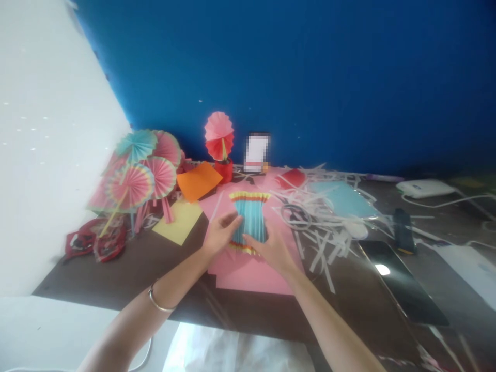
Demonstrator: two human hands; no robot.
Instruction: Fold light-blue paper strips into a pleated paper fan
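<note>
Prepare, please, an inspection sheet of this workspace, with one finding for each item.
Surface: dark table, pink paper in the middle.
Job's things: pleated blue paper with yellow-and-orange ends, over the pink paper.
Clutter: white paper strips heaped at right; paper fans at left.
Hands: left hand and right hand at opposite sides of the pleats; grip unclear.
Cables: white cable at far right.
Surroundings: blue wall ahead, white wall left.

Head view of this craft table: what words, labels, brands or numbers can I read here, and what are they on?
None can be read.
White device at right: a small blue mark, too blurred to read.
Upright white panel by the blue wall: pixelated, unreadable.
Pleated blue paper between the hands: no text visible.
</note>
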